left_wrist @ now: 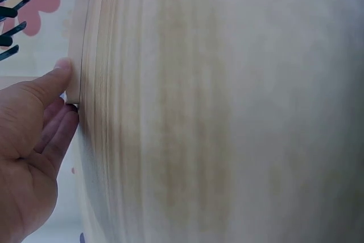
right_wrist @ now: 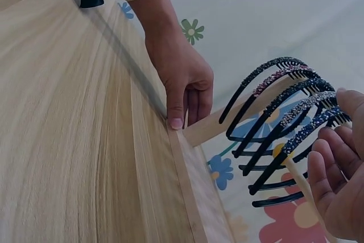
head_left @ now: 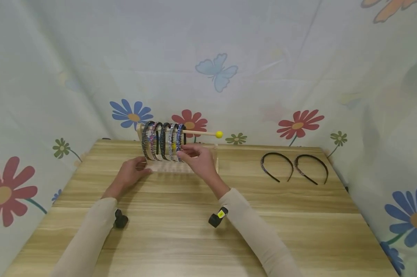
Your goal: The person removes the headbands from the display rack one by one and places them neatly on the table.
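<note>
A small wooden stand (head_left: 167, 167) near the table's back edge bears several glittery toothed headbands (head_left: 162, 140) in a row on a rod tipped with a yellow ball (head_left: 219, 134). My left hand (head_left: 130, 173) pinches the left end of the stand's base; in the left wrist view its thumb (left_wrist: 57, 78) lies on the base's edge, fingers underneath. At the row's right end, my right hand (head_left: 201, 161) holds the blue-beaded headband (right_wrist: 301, 136) between thumb and fingers. Its neighbours are a silver headband (right_wrist: 304, 109) and darker ones, with one pink among them.
Two more headbands lie on the table to the right, a left one (head_left: 277, 153) and a right one (head_left: 312, 156). A flower-printed curtain (head_left: 250, 104) stands right behind the wood-grain table (head_left: 174, 246). Black camera mounts (head_left: 215, 220) hang at both wrists.
</note>
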Demonstrator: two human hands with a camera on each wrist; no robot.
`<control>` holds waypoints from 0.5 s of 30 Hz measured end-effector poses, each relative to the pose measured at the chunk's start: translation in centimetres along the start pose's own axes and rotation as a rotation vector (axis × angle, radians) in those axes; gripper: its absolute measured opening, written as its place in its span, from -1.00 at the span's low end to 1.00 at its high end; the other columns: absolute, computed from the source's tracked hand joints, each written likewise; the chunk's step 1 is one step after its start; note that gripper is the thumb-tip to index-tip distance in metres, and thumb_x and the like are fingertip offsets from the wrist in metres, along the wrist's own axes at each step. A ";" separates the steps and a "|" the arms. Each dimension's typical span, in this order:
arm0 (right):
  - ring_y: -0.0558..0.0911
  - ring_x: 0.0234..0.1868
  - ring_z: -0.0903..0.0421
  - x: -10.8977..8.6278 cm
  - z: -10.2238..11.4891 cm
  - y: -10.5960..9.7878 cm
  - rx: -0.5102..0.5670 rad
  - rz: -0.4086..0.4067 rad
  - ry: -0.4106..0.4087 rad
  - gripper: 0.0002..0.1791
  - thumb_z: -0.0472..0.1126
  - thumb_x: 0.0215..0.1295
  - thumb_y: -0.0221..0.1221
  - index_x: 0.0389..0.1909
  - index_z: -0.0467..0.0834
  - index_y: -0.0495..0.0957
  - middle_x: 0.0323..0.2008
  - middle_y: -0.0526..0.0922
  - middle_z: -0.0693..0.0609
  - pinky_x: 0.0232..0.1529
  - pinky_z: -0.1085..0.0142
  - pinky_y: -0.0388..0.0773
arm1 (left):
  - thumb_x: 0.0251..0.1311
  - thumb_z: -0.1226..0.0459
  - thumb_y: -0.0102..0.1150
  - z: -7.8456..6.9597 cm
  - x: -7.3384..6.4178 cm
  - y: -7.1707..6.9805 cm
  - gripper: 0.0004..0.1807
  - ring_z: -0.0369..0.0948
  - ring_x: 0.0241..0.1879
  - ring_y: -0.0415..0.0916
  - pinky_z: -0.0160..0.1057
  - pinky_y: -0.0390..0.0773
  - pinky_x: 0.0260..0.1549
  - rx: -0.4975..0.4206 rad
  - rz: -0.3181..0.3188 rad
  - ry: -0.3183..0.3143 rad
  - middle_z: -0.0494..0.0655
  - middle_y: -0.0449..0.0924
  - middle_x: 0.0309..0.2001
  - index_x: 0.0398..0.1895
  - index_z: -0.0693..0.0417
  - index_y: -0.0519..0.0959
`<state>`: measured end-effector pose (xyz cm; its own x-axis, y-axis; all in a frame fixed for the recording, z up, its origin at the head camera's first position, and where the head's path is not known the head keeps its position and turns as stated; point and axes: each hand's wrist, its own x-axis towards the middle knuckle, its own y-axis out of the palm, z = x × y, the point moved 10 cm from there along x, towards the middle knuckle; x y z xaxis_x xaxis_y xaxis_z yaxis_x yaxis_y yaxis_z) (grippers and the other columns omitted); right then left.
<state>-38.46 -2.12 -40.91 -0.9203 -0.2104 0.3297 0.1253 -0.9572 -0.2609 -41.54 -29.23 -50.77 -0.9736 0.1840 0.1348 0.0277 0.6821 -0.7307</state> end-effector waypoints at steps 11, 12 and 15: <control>0.71 -0.10 0.11 0.0 -0.4 0.6 0.045 0.013 0.036 -0.53 0.06 0.32 0.38 0.12 -0.13 0.69 -0.10 0.77 0.02 -0.16 0.33 0.73 | 0.32 0.21 0.37 -0.1 0.0 0.1 -0.31 0.27 0.13 0.60 0.18 0.62 0.16 0.009 0.001 -0.005 0.45 0.52 0.21 0.36 0.47 0.37; 0.71 -0.09 0.10 0.1 -0.4 0.6 0.048 0.015 0.042 -0.53 0.06 0.32 0.38 0.13 -0.13 0.68 -0.09 0.77 0.02 -0.16 0.33 0.73 | 0.32 0.21 0.37 -0.1 0.0 0.1 -0.31 0.28 0.13 0.60 0.18 0.62 0.16 0.009 0.001 -0.002 0.46 0.52 0.21 0.36 0.47 0.37; 0.71 -0.09 0.11 0.1 -0.3 0.7 0.049 0.015 0.049 -0.51 0.06 0.31 0.39 0.14 -0.13 0.67 -0.09 0.77 0.01 -0.17 0.33 0.74 | 0.32 0.22 0.37 -0.2 -0.1 0.0 -0.31 0.28 0.13 0.60 0.18 0.62 0.15 0.007 0.006 0.002 0.46 0.51 0.22 0.36 0.48 0.37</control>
<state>-38.62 -2.75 -41.36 -0.9351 -0.2161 0.2809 0.1563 -0.9628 -0.2203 -41.40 -29.09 -50.64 -0.9731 0.1893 0.1316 0.0321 0.6764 -0.7359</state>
